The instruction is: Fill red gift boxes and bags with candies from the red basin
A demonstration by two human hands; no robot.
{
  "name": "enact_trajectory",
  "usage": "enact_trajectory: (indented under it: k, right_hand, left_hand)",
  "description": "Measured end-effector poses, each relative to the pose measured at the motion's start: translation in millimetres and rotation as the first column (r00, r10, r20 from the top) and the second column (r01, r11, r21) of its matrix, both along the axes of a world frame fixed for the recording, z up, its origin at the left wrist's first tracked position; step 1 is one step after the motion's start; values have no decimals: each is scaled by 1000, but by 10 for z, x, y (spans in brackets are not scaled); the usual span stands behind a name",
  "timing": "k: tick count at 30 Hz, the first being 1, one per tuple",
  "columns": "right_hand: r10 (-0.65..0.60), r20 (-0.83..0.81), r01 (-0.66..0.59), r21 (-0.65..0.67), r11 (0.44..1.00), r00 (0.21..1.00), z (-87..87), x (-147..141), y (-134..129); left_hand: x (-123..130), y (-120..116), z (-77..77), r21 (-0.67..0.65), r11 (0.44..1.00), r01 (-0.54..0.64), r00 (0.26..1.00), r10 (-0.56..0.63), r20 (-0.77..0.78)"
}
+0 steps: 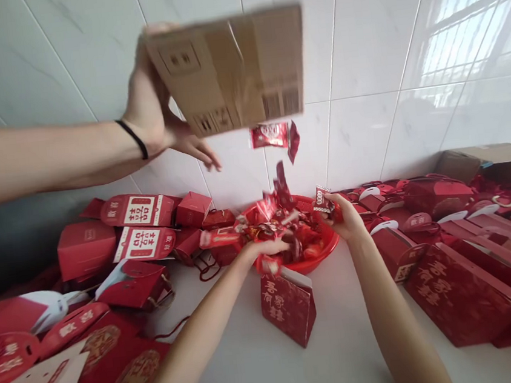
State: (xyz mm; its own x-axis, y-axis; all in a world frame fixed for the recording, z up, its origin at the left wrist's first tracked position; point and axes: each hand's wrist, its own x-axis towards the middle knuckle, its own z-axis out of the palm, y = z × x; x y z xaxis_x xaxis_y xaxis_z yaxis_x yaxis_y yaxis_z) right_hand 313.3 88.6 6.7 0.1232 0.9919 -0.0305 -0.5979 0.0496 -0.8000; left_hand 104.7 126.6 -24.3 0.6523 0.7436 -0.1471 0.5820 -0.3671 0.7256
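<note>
A red basket (334,245) holds a heap of wrapped candies (265,224). Over it, another person's hands hold a tilted cardboard box (234,72), and candy packets (269,135) are dropping from it. My left hand (273,247) reaches into the heap; its fingers are partly buried among the wrappers. At the basket's right edge, my right hand (343,216) is closed on small candy packets (323,199). In front of the basket stands a red gift box (288,307) with gold lettering.
Red gift boxes (87,249) are piled along the left side, with flatter ones nearer. More red gift boxes (458,292) fill the right side. An open cardboard box (493,155) sits at the back right against the tiled wall (358,40).
</note>
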Motion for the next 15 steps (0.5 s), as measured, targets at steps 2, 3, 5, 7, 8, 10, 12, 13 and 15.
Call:
enact_trajectory:
  k: [2,3,5,7,8,10,12,13,15]
  right_hand:
    - [13,111,-19,55,998,994,60,45,-74]
    - [19,171,-33,80,996,985,90,58,-114]
    - [38,265,-70,112,991,963,145,68,-198]
    - [73,335,-119,119,986,939,187,58,-270]
    - [99,367,-151,117,982,925,200,46,-298]
    - [151,430,-217,107,970,890,204,8,-330]
    - [167,499,-246,96,965,850,184,-44,-332]
    - [168,534,-251,86,964,829,168,-76,-324]
    - [181,595,-273,67,960,783,135,-144,-301]
  left_hand:
    - [-33,-37,-23,-29,998,-47,998,48,49]
    - [-47,-43,-26,-42,996,-79,994,82,70]
    - [-68,-36,-12,-70,986,-152,981,159,112]
    - [-79,-22,25,-98,970,-225,959,238,154]
    - [-81,-20,54,-107,961,-256,945,272,180]
    - [-71,-40,131,-115,944,-310,912,329,246]
    - [-42,-94,225,-110,929,-353,872,369,320]
    - [-22,-130,272,-107,923,-370,848,383,366]
    - [25,-210,358,-87,912,-401,789,392,473]
